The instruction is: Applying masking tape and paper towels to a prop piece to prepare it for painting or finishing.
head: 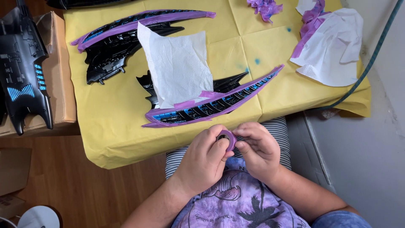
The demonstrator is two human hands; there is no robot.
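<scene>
Small purple tape roll pinched between left hand and right hand, both grips closed on it, just below counter edge. Roll mostly hidden by fingers; white paper covering much of black winged part.

Bright, even light, soft shadows; edges perhaps slightly warped.

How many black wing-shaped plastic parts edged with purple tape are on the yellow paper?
2: one black wing-shaped plastic part at the upper left, another in the middle, partly under a white paper towel. None seem hidden.
</scene>
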